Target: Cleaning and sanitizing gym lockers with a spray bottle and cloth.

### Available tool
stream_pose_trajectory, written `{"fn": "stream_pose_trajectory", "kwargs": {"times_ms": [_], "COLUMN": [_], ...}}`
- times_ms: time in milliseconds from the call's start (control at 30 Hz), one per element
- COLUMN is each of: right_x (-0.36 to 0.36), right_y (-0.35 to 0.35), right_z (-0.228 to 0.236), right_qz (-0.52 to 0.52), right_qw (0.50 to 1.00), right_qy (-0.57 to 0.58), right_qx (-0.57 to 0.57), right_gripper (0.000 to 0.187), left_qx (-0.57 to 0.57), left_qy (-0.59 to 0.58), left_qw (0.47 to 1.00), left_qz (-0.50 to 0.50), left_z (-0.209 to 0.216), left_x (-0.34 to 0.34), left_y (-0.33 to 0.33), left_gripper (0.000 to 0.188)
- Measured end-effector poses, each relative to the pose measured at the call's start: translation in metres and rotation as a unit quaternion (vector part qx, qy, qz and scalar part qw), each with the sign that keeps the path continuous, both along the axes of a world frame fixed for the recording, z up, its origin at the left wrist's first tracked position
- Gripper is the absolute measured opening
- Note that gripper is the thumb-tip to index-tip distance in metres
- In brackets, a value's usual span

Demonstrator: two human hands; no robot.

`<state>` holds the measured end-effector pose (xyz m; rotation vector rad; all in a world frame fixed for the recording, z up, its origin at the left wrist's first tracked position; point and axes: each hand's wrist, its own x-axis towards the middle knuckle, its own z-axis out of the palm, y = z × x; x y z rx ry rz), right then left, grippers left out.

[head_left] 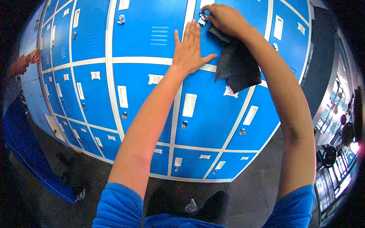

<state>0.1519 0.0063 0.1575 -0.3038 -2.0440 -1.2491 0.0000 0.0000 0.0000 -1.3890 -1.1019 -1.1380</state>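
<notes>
A bank of blue lockers [224,125] with white frames fills the view in front of me. My left hand [188,55] lies flat against it, fingers spread, across the white frame between two doors and holding nothing. Higher and to the right, my right hand [230,21] has its thumb and fingertips closed at a small metal locker latch [202,17]. A black cloth [243,64] hangs from beneath that hand, partly draped over the doors below. The palm hides just how the cloth is gripped.
Similar latches, such as the metal latch [184,124], stick out from the other doors. At the far left, another person's hand [34,56] is near the lockers, with a blue trouser leg [34,155] below. Weight plates [329,155] show at the right, beyond dark floor tiles [253,190].
</notes>
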Motion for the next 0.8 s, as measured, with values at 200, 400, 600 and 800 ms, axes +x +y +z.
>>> {"fn": "stream_pose_trajectory", "kwargs": {"times_ms": [200, 400, 600, 800], "right_x": [0.006, 0.023, 0.029, 0.018], "right_y": [-0.025, -0.019, 0.0, -0.008], "right_z": [-0.007, 0.0, -0.004, -0.012], "right_qz": [-0.022, 0.075, 0.014, 0.053], "right_qw": [0.995, 0.996, 0.999, 0.997], "right_qy": [0.014, 0.043, 0.036, 0.048], "right_qx": [-0.096, -0.034, 0.006, 0.025], "right_gripper": [0.028, 0.022, 0.027, 0.025], "left_qx": [-0.005, 0.004, 0.014, 0.034], "left_qy": [-0.004, -0.014, -0.013, -0.013], "left_qw": [1.0, 0.997, 0.999, 0.998], "left_qz": [-0.03, -0.081, -0.029, 0.041], "left_z": [-0.002, 0.002, 0.001, 0.002], "left_x": [-0.003, -0.003, -0.003, 0.001], "left_y": [-0.004, -0.004, 0.001, -0.003], "left_gripper": [0.12, 0.117, 0.103, 0.098]}}
